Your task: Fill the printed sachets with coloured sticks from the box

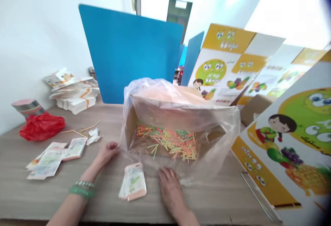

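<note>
A cardboard box lined with a clear plastic bag (pixel 222 157) stands open on the table. Many short, thin coloured sticks (pixel 173 141), orange, green and yellow, lie loose inside it. My left hand (pixel 107 153), a green bangle and a beaded bracelet on its wrist, is closed with fingertips pinched at the bag's left edge. My right hand (pixel 171 188) lies flat in front of the box, fingers extended and touching the bag's front edge. Between the hands sits a small stack of printed packets (pixel 134 182) on the table.
More printed packets (pixel 55 158) lie at the left, near a crumpled tissue (pixel 93 136), thin sticks and a red plastic bag (pixel 42 126). Behind them stands a paper stack (pixel 74 95). A blue divider (pixel 131 53) rises behind the box; printed cartons (pixel 292 133) line the right.
</note>
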Motion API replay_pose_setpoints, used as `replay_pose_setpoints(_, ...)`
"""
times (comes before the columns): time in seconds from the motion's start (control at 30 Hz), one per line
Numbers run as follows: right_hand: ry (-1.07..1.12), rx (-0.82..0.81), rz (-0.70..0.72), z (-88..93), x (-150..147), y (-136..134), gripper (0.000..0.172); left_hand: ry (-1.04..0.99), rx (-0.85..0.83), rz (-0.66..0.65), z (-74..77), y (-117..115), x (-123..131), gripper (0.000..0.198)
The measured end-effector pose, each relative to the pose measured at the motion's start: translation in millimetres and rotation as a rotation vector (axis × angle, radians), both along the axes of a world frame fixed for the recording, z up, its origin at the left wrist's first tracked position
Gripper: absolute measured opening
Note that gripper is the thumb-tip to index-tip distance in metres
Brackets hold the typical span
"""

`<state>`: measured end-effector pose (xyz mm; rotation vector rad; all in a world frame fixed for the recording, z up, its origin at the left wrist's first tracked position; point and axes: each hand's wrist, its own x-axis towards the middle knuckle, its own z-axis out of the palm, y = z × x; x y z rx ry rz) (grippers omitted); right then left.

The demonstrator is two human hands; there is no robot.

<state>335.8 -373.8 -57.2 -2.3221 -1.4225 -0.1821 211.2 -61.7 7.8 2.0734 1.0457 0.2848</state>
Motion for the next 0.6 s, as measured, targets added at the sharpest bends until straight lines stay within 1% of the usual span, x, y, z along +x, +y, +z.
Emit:
replay_pose_setpoints(0.07,-0.051,0.100,0.001,-9.2,4,-3,0.046,-0.102,-0.052,0.003,-5.2,4,-7,0.016)
replay_pose_setpoints(0.1,-0.078,0.146,0.009,-13.4,7,-5,0.047,-0.163,-0.063,0.031,-8.4,4,-11,0.016)
replay_pose_setpoints(0.13,-0.108,0.185,0.029,-17.4,10,-7,0.047,-0.233,-0.042,0.081,-11.3,2,-16,0.016)
replay_pose_setpoints(0.17,-0.145,0.226,0.061,-21.3,12,-10,0.047,-0.311,0.023,0.159,-13.2,-3,-21,0.016)
replay_pose_setpoints(0.2,-0.186,0.267,0.100,-24.7,15,-12,0.047,-0.377,0.133,0.247,-13.3,-12,-25,0.015)
replay_pose_setpoints(0.27,-0.267,0.342,0.176,-28.0,19,-14,0.048,-0.485,0.452,0.403,-6.6,-40,-28,0.015)
replay_pose_setpoints(0.3,-0.300,0.368,0.208,-26.4,21,-13,0.049,-0.491,0.585,0.370,0.8,-56,-25,0.017)
replay_pose_setpoints(0.33,-0.321,0.384,0.229,-21.4,22,-11,0.049,-0.521,0.690,0.296,11.0,-72,-19,0.018)
replay_pose_setpoints(0.37,-0.335,0.394,0.242,-12.5,23,-8,0.050,-0.560,0.804,0.221,23.9,-85,-10,0.019)
replay_pose_setpoints(0.4,-0.350,0.401,0.257,0.5,24,-4,0.050,-0.580,0.920,0.182,39.1,-95,1,0.023)
replay_pose_setpoints(0.43,-0.367,0.418,0.261,17.4,25,0,0.050,-0.550,0.997,0.172,55.9,-100,13,0.033)
replay_pose_setpoints(0.47,-0.389,0.448,0.265,37.8,27,4,0.050,-0.514,1.032,0.188,73.5,-101,25,0.049)
replay_pose_setpoints(0.5,-0.421,0.485,0.286,60.9,30,7,0.049,-0.492,1.025,0.229,91.2,-97,37,0.064)
replay_pose_setpoints(0.53,-0.435,0.527,0.274,85.7,34,10,0.049,-0.501,0.992,0.286,108.1,-89,47,0.074)
replay_pose_setpoints(0.57,-0.452,0.571,0.281,111.1,40,10,0.048,-0.522,0.927,0.313,123.4,-78,55,0.080)
replay_pose_setpoints(0.6,-0.491,0.635,0.279,136.3,48,8,0.046,-0.546,0.845,0.293,136.7,-66,62,0.081)
